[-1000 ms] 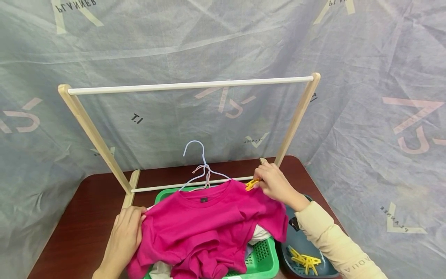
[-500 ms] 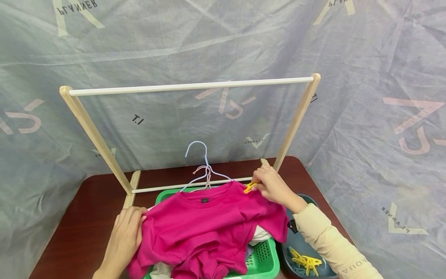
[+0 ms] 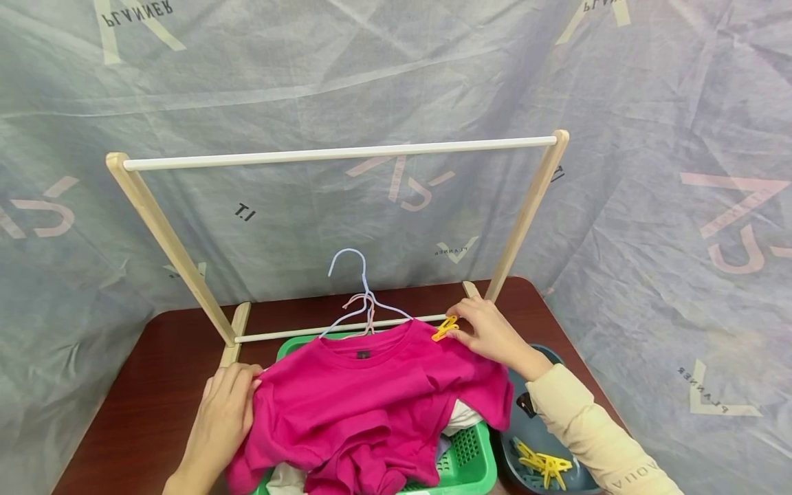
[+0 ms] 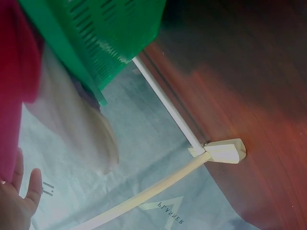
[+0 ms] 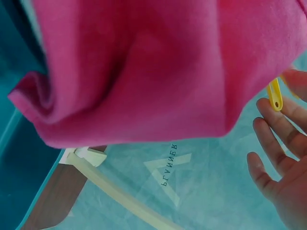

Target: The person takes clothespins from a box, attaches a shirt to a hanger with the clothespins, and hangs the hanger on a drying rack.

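Note:
A magenta T-shirt (image 3: pixel 365 392) lies over a green basket (image 3: pixel 479 474), draped on a pale blue clothes hanger (image 3: pixel 364 275) whose hook stands up from the collar. My left hand (image 3: pixel 223 412) pinches the shirt and hanger area at its left shoulder; the pinch itself is hidden in the left wrist view. A yellow clothespin (image 3: pixel 444 328) is clipped on the shirt's right shoulder, its handles spread apart. Around those handles my right hand (image 3: pixel 485 330) has loosened its fingers. In the right wrist view one clothespin handle (image 5: pixel 275 96) shows beside the index finger.
Behind the basket stands a wooden rack with a white top rail (image 3: pixel 340 155) and a lower rail (image 3: pixel 266 337). A dark blue bin (image 3: pixel 532 447) with several yellow clothespins (image 3: pixel 544 462) sits at the right. Pink hangers (image 3: pixel 355 299) poke up behind the collar. Pale clothes lie under the shirt.
The clothespin's handles, earlier squeezed together by my right hand, have sprung apart at the right shoulder. My right thumb and fingers have loosened. My left hand stays in place.

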The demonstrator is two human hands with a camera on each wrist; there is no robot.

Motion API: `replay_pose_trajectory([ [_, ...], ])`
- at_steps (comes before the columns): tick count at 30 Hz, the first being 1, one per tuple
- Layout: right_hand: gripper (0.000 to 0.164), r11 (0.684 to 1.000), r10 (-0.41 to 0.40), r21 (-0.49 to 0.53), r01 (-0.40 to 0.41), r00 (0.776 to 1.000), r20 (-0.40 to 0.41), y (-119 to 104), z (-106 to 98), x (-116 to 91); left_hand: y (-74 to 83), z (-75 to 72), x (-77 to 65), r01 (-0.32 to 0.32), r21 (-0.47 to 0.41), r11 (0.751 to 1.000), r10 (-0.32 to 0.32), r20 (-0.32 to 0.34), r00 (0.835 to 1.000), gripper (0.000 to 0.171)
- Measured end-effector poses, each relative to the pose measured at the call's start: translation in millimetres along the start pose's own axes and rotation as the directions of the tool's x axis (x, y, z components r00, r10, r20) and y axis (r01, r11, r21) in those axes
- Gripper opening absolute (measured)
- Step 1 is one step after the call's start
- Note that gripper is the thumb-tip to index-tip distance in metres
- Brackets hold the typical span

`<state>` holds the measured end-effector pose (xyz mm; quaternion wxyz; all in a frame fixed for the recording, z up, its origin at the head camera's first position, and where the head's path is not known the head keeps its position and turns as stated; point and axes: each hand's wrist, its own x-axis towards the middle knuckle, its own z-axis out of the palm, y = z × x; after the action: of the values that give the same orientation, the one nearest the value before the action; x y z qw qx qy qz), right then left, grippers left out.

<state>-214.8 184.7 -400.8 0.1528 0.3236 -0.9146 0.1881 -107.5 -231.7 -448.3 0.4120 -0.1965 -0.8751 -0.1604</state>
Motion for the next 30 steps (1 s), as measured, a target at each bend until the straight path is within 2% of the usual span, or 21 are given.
replay_pose_trajectory([
  [7, 0.034, 1.000, 0.022, -0.011, -0.021, 0.999, 0.030, 1, -4, -5, -0.8, -0.2, 2.4, -0.005, 0.027, 1.000, 0.005, 0.007, 1.000, 0.041],
  [15, 0.030, 0.999, 0.011, -0.051, -0.011, 1.000, -0.017, 8, -14, -17, -3.4, 0.3, 4.7, -0.008, 0.042, 0.999, 0.007, 0.016, 1.000, 0.039],
  [20, 0.027, 0.996, 0.021, -0.086, -0.025, 0.999, -0.037, 14, -23, -29, -7.7, 2.6, 6.1, -0.006, 0.057, 0.998, 0.003, 0.052, 0.999, 0.037],
  [24, 0.026, 0.991, -0.009, -0.134, -0.001, 0.997, -0.074, 22, -28, -41, -11.1, 3.0, 7.7, -0.001, 0.050, 0.999, -0.003, 0.075, 0.997, 0.028],
  [27, 0.025, 0.985, -0.028, -0.170, 0.012, 0.995, -0.091, 27, -30, -51, -12.6, 3.3, 8.9, -0.008, 0.036, 0.999, 0.005, 0.070, 0.998, 0.022],
  [30, 0.022, 0.981, -0.023, -0.194, 0.003, 0.995, -0.101, 30, -32, -62, -13.0, 3.8, 10.2, -0.018, 0.028, 0.999, 0.017, 0.052, 0.998, 0.023],
])
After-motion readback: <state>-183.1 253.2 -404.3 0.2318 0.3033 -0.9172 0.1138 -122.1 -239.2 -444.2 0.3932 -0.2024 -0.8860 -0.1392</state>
